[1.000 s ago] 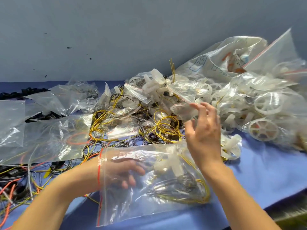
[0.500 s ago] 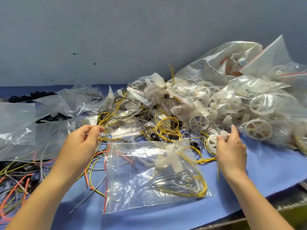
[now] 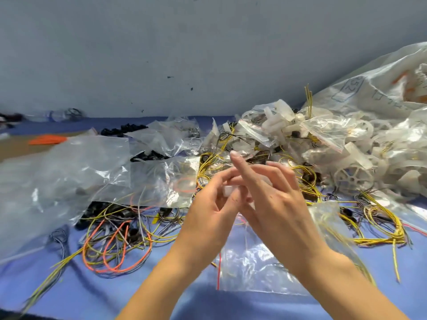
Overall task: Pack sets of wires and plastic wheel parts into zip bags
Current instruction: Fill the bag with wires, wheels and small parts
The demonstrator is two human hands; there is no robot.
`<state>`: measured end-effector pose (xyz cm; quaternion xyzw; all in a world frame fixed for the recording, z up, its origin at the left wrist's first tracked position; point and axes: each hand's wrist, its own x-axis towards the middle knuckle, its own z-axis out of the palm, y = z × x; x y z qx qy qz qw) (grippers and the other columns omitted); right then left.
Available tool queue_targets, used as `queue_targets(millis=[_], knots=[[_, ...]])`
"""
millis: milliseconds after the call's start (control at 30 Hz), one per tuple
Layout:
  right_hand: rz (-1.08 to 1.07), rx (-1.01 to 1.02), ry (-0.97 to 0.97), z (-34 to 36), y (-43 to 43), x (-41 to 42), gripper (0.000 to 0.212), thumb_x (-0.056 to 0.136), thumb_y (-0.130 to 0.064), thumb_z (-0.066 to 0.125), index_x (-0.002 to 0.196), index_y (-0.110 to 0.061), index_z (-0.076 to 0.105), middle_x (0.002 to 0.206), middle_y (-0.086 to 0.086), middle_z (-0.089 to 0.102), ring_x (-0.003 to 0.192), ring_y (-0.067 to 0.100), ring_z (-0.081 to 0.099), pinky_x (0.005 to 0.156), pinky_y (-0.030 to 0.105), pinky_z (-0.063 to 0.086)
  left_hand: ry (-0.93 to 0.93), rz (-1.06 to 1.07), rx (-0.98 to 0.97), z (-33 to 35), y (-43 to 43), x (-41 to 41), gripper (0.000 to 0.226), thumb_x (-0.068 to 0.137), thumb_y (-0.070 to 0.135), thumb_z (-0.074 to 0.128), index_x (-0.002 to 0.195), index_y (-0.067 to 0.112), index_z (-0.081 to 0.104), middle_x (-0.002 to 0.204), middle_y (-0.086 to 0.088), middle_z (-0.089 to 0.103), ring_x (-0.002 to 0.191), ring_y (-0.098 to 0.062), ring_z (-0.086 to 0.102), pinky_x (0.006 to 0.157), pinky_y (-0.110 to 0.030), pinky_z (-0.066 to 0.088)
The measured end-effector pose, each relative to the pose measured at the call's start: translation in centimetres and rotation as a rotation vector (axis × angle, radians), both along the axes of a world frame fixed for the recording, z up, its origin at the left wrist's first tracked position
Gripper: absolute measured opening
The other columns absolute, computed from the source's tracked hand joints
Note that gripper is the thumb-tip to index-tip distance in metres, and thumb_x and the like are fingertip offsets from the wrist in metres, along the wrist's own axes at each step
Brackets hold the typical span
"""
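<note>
The right hand (image 3: 272, 204) hides most of the white part (image 3: 228, 191).

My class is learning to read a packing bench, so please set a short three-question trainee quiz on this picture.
1. True or false: the zip bag lies on the blue table.
2. What is between the left hand and the right hand? A scissors; B white plastic piece; C tape.
3. Fill in: the orange wire loops lie to the hands' ___.
Key: 1 true; 2 B; 3 left.
</note>
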<state>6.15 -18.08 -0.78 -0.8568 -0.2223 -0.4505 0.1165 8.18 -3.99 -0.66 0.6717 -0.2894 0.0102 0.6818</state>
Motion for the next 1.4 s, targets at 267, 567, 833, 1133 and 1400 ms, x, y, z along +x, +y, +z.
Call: queue_targets(millis=[267, 567, 833, 1133, 1400], knots=[[0.106, -0.03, 0.258, -1.5, 3.3, 2.0, 0.053, 0.087, -0.004, 0.057, 0.136, -0.024, 0.054, 0.138, 0.003, 0.054, 0.124, 0.027, 0.052, 0.103, 0.041, 0.042, 0.525, 0.387, -0.257, -0.7, 7.1, 3.0, 0.033, 0.1, 0.031, 0.049, 0.103, 0.002, 0.064, 0.075, -0.011, 0.07, 0.056, -0.011, 0.065, 0.051, -0.019, 0.052], [0.074, -0.289, 0.398, -2.1, 2.9, 2.4, 0.04, 0.053, 0.007, 0.078, 0.062, -0.025, 0.057, 0.113, 0.003, 0.068, 0.107, 0.033, 0.063, 0.087, 0.045, 0.048, 0.822, 0.046, -0.059, -1.4, 9.5, 1.1, 0.038, 0.101, 0.035, 0.047, 0.1, 0.004, 0.069, 0.074, -0.005, 0.063, 0.054, -0.009, 0.056, 0.048, -0.019, 0.047], [0.12, 0.047, 0.369, -1.7, 2.3, 1.6, 0.027, 0.08, 0.001, 0.046, 0.063, -0.019, 0.052, 0.113, 0.001, 0.065, 0.101, 0.029, 0.056, 0.077, 0.035, 0.041, 0.837, -0.222, 0.025, -1.4, 8.0, 0.0, 0.032, 0.103, 0.014, 0.043, 0.127, -0.003, 0.056, 0.093, -0.009, 0.061, 0.065, -0.011, 0.059, 0.055, -0.019, 0.051], [0.141, 0.37, 0.381, -0.9, 0.5, 1.8, 0.052, 0.07, 0.02, 0.052, 0.06, -0.03, 0.044, 0.104, -0.001, 0.064, 0.096, 0.019, 0.057, 0.072, 0.017, 0.036, 0.785, -0.26, 0.143, -0.5, 5.3, 1.4, 0.03, 0.101, 0.017, 0.049, 0.121, -0.002, 0.06, 0.081, -0.004, 0.066, 0.052, -0.007, 0.051, 0.046, -0.015, 0.043], [0.128, 0.193, 0.352, 0.3, 1.2, 0.8, 0.022, 0.076, -0.015, 0.042, 0.061, -0.019, 0.058, 0.101, 0.003, 0.067, 0.09, 0.023, 0.058, 0.076, 0.034, 0.045, 0.637, -0.312, 0.386, -0.4, 2.6, 1.5, 0.017, 0.099, 0.002, 0.043, 0.09, 0.008, 0.056, 0.061, 0.004, 0.056, 0.044, -0.005, 0.042, 0.04, -0.014, 0.033]])
